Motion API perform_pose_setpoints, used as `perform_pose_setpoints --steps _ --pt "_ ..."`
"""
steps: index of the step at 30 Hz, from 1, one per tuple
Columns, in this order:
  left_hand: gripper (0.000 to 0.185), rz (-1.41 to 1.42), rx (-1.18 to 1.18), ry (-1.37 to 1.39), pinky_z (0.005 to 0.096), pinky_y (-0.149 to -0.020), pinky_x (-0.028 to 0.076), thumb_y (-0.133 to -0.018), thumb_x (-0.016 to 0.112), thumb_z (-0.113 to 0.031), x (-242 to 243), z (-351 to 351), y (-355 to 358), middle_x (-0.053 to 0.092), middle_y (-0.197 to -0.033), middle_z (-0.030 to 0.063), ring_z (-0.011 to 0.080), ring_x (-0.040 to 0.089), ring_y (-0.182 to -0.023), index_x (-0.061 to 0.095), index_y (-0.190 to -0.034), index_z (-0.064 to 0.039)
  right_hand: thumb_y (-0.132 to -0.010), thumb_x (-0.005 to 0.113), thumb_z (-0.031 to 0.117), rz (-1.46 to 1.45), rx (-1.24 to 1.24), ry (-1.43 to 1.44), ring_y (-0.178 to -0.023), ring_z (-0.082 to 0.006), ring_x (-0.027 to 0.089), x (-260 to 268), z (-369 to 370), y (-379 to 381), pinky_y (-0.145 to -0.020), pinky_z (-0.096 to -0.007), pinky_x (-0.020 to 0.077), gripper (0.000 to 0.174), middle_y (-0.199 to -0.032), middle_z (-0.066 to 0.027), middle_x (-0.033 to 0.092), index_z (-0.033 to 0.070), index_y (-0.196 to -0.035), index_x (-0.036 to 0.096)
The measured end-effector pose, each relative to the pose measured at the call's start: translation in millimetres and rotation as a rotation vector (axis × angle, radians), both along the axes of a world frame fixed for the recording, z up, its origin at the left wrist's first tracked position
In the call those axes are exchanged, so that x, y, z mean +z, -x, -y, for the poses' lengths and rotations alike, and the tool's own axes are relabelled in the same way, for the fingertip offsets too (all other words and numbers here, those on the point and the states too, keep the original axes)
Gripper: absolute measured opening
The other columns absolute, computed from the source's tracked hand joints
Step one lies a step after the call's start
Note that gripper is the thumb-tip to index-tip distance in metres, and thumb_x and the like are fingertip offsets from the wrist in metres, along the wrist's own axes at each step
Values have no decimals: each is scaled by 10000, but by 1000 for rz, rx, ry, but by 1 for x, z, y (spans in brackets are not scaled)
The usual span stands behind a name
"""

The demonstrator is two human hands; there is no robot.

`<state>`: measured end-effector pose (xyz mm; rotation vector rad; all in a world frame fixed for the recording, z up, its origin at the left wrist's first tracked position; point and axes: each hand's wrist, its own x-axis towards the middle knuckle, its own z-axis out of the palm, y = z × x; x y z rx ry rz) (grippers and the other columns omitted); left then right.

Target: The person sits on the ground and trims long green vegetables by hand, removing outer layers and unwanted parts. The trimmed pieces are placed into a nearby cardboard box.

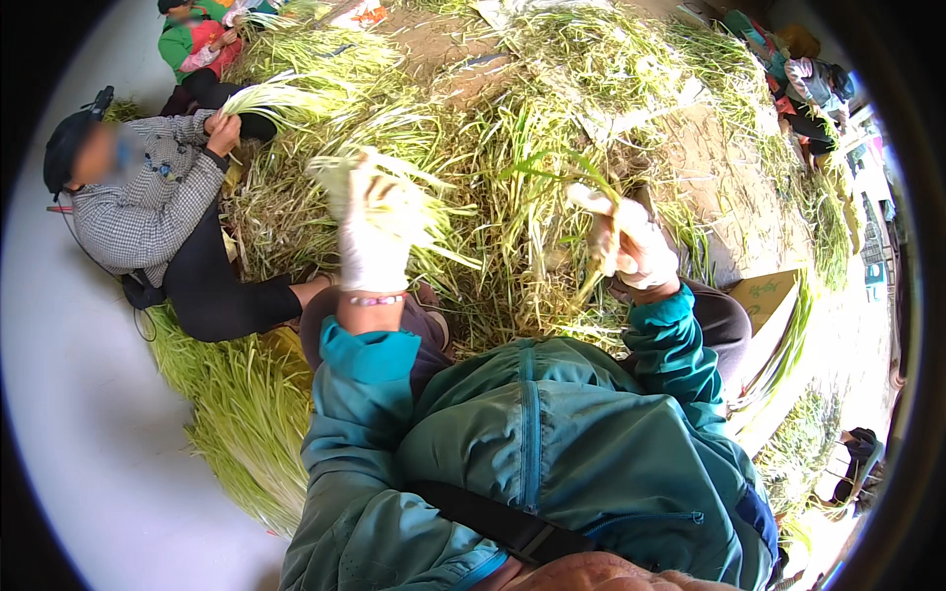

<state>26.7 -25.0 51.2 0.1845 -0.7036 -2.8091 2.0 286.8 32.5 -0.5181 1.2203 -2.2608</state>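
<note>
My left hand (375, 236), in a pale glove with a beaded bracelet at the wrist, is closed around a bundle of pale green leafy stalks (436, 214). Its pale ends point left and its leaf tips hang to the right. My right hand (637, 244), also in a pale glove, grips a few loose green and yellowish leaves (595, 173) that stick out above and below the fingers. The two hands are apart, both above a heap of loose leaves and stalks (510, 273) on the ground before me.
A co-worker (148, 199) sits close on my left, holding a bundle of stalks. Other people sit at the far left and far right. A pile of long green stalks (244, 421) lies at my left side. A cardboard box (765, 299) with stalks against it stands at my right.
</note>
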Motion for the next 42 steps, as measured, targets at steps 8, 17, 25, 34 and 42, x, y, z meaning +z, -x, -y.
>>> perform_pose_setpoints --steps 8,17,25,34,42 --pt "463 -103 -425 -22 362 -743 428 -880 641 -278 -19 -14 -15 409 -597 -82 90 437 -558 491 -1282 -105 -882 653 163 352 -184 -603 -525 -81 508 -178 -7 2 -465 -214 362 284 -793 -32 656 -13 -1104 632" --pt "348 99 -442 -107 329 -753 439 -880 592 -176 -61 -25 -14 560 -907 35 165 519 -770 558 -1180 -3 -873 654 74 125 -350 -345 -630 -77 563 -100 31 -22 -566 -209 431 87 -844 -17 679 33 -945 680" --pt "344 183 -563 9 280 -696 454 -909 562 -175 -64 -46 -14 586 -911 17 122 521 -732 541 -1221 -31 -813 698 -14 -294 -458 -251 -727 -124 561 -88 42 -35 -635 -259 435 155 -832 -21 605 42 -957 711" --pt "234 396 -578 129 306 -562 483 -880 601 -131 -80 -71 -17 614 -836 58 170 568 -620 605 -1085 -18 -730 747 142 -1183 -461 -953 -668 -295 594 -68 43 -35 -573 -401 458 176 -777 -72 619 118 -883 662" --pt "210 504 -633 322 306 -551 501 -848 585 -121 -101 -70 -21 609 -815 68 169 566 -614 586 -1031 -16 -786 690 218 -1276 -364 -1003 -590 -320 545 -87 44 -31 -514 -435 417 125 -656 -92 519 132 -827 610"
